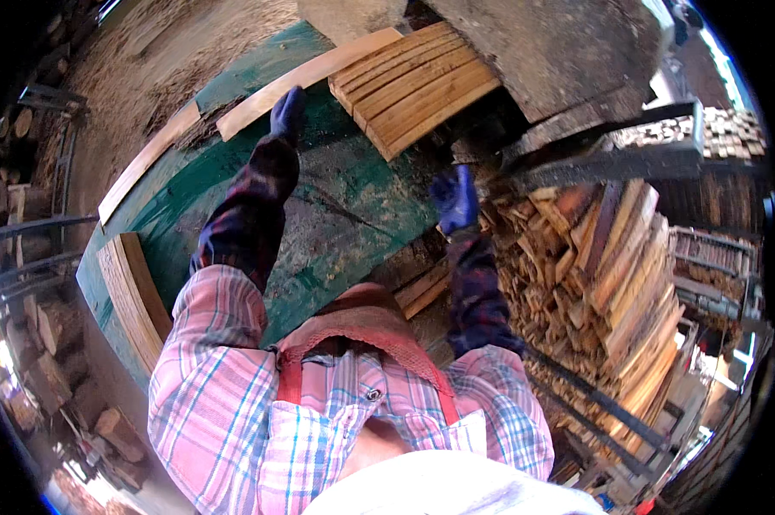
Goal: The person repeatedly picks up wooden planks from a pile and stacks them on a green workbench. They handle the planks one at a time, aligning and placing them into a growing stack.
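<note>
My left hand (288,113), in a blue-purple glove, reaches forward over the green tabletop (336,249). Its fingers are stretched out at the near edge of a long pale plank (306,79), apparently touching it. My right hand (454,201), gloved alike, is by the table's right edge, beside a dark metal machine part (490,137). Its fingers look curled, and whatever they may hold is hidden. Ahead between the hands lies a side-by-side stack of sawn boards (417,86); neither hand touches it.
Another pale strip of wood (147,163) lies along the table's far left edge, and a short thick board (134,296) at its near left. A dark metal bar (610,163) juts out to the right. Below it rises a big pile of split wood (593,283). Sawdust (173,69) covers the ground beyond.
</note>
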A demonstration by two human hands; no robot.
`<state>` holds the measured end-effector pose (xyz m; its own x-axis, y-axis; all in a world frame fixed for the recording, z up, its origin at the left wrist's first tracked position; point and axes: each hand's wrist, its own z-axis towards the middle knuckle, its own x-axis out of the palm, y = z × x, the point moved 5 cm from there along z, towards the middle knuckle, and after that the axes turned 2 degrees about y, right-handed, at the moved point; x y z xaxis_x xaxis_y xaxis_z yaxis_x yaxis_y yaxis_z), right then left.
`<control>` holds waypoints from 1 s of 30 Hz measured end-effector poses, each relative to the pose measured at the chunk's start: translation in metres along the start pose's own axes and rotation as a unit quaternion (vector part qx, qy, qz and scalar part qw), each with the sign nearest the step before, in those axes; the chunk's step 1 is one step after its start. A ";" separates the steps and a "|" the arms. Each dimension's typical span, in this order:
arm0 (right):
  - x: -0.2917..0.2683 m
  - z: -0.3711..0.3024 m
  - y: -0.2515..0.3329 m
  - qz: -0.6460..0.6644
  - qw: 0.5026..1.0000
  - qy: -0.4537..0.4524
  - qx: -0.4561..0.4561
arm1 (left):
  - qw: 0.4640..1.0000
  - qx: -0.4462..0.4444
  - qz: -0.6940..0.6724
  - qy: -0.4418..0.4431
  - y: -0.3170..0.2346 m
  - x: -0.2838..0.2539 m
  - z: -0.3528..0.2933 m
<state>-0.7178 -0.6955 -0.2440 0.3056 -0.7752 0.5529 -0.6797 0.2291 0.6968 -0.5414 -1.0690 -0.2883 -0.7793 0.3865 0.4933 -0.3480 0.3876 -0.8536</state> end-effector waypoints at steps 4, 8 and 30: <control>0.048 0.072 -0.022 0.086 0.995 0.048 0.008 | 0.984 -0.139 -0.024 0.105 0.015 0.032 0.069; 0.072 0.102 -0.016 0.047 0.997 0.025 -0.061 | 0.951 -0.103 0.160 0.244 0.029 0.072 0.076; 0.065 0.027 -0.071 -0.015 0.998 0.049 0.035 | 0.904 -0.162 0.251 0.305 -0.028 0.077 -0.085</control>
<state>-0.6680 -0.7775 -0.2697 0.3881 -0.7197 0.5757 -0.7126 0.1619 0.6827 -0.5477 -0.9789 -0.2122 -0.3308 0.9329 0.1428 0.2178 0.2226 -0.9503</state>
